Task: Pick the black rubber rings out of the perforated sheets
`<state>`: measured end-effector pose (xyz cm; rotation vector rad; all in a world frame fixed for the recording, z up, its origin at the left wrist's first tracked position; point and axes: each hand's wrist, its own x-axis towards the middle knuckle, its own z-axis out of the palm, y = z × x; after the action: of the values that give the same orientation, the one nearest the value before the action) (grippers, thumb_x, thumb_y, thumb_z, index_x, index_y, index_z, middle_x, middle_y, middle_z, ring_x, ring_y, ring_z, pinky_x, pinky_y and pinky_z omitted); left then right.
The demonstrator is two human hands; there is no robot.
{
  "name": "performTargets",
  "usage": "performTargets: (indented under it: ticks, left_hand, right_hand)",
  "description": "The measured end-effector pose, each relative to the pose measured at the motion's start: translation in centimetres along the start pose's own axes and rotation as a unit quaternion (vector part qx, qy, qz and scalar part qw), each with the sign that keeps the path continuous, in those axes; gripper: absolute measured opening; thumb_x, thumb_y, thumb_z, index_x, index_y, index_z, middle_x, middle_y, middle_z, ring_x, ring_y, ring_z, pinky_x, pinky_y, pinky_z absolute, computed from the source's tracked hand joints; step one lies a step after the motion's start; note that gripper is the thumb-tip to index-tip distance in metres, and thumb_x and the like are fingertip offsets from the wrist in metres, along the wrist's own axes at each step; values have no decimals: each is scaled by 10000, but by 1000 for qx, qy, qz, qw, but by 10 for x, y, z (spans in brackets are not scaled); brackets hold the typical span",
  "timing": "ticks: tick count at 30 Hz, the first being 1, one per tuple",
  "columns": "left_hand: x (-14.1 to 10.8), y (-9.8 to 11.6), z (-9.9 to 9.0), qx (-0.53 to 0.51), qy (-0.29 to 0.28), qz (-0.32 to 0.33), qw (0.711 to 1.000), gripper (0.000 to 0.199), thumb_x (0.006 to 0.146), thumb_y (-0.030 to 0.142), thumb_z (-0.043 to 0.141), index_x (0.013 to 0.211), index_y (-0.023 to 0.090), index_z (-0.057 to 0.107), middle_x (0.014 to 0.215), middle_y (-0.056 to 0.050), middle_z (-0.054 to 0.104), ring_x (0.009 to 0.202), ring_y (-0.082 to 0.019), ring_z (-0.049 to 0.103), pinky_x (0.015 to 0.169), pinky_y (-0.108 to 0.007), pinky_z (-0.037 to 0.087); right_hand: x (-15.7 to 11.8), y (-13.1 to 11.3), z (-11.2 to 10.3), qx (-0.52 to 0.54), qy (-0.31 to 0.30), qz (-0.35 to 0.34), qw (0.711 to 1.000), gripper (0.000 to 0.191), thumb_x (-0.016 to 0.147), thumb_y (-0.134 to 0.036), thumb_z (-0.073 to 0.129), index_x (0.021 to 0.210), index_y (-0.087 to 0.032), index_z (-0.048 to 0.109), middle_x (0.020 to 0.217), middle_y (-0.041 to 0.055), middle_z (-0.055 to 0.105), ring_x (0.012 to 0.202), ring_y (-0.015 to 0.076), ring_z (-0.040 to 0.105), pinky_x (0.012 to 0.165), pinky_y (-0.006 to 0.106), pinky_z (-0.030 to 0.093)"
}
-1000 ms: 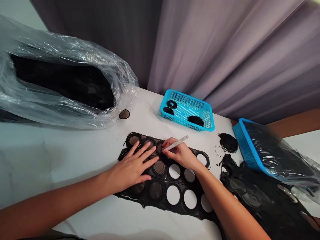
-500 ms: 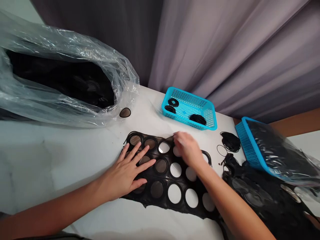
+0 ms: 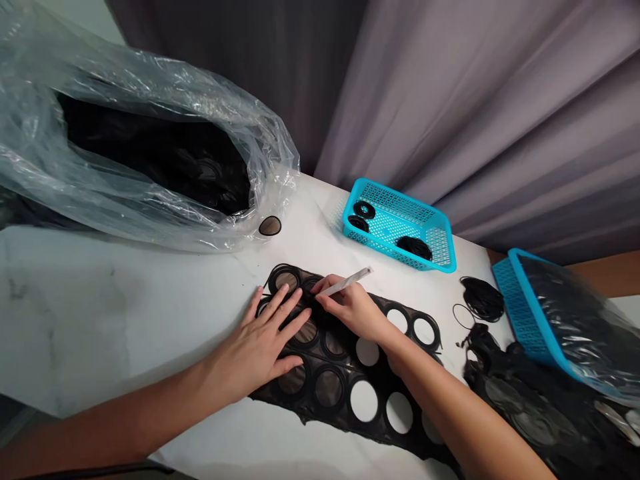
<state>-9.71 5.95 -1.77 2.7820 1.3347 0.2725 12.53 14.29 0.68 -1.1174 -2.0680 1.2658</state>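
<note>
A black sheet [image 3: 345,371] with rows of ringed circles lies on the white table. Some circles show white table through them; others are filled with brownish, sheer mesh. My left hand [image 3: 265,343] rests on the sheet's left part, fingers spread flat over circles. My right hand [image 3: 353,310] is closed around a slim silver craft knife [image 3: 350,280], held like a pen and slanting up to the right. Its tip is hidden under my fingers, near the second circle of the top row.
A clear plastic bag [image 3: 200,80] with black material bulges at the left. Beside it lies a loose mesh disc [image 3: 271,226]. A blue basket [image 3: 400,260] holds black rings. To the right are black cord [image 3: 483,298], another blue basket [image 3: 530,313] and crumpled black sheets [image 3: 525,407].
My right hand has moved left along the sheet's top row, close to my left hand. The silver knife now shows in it. My left hand stays spread on the sheet. The view has shifted slightly.
</note>
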Motion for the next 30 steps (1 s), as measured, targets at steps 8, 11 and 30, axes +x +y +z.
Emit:
performTargets:
  ticks: [8,11,30]
  left_hand:
    - [1,1,0,-26,8,-3,1000,706,932,551,597,1521,220,394,1646,-134,235,1511,-372,213,1198,-531,223]
    - [0,1,-1,-29,4,-7,1000,689,939,546,585,1518,222,397,1647,-127,237,1512,-362,215,1185,-505,265]
    - [1,1,-3,-33,17,-5,999,639,959,568,545,1491,228,445,1619,-132,310,1488,-373,277,1164,-509,296]
  right_hand:
    - [0,2,-3,-16,-7,-6,1000,129,933,-211,573,819,-197,630,994,49,680,816,164,604,695,297,461]
    - [0,2,-3,-22,-11,-13,1000,124,935,-197,573,820,-200,619,1006,51,672,853,173,613,737,312,473]
    - [1,4,-9,-27,5,-3,1000,99,935,-223,579,876,-202,656,1026,54,719,838,180,657,751,319,507]
